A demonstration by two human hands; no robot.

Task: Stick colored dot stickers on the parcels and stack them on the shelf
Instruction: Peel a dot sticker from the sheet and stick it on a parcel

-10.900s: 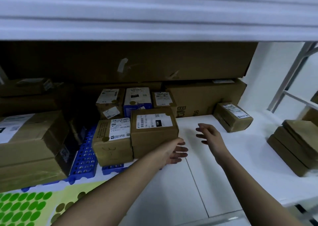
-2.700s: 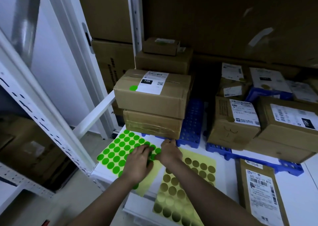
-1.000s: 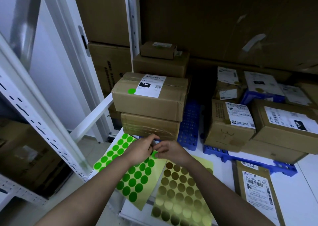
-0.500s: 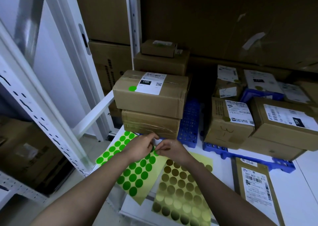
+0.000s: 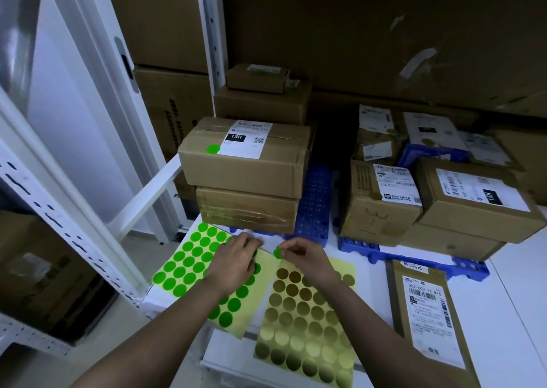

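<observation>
Right hand (image 5: 305,257) pinches one green dot sticker (image 5: 277,253) between thumb and forefinger; the sticker is lifted clear of its sheet and hangs between the two hands, just above the gap where the two sheets meet

Left hand (image 5: 233,262) lies on the green sticker sheet (image 5: 189,265), fingers (image 5: 251,243) bent down onto the sheet's upper right corner, pressing it to the white shelf (image 5: 509,307). Whether they pinch the sheet edge or only press it: cannot tell

Gold sticker sheet (image 5: 305,325) lies just right of the green sheet, under the right wrist, overlapping the green sheet's edge

Flat parcel (image 5: 429,313) with white shipping label lies on the shelf to the right of the gold sheet, no coloured dot visible on it

Behind the hands: stack of two cardboard parcels; top parcel (image 5: 245,157) carries a label marked 15H and one green dot (image 5: 212,149) at the label's left edge; lower parcel (image 5: 248,210) is wrapped in clear tape. Both sit on a blue plastic pallet (image 5: 316,204)

To the right, a group of labelled parcels (image 5: 381,201) on the same blue pallet, some with gold dots
</observation>
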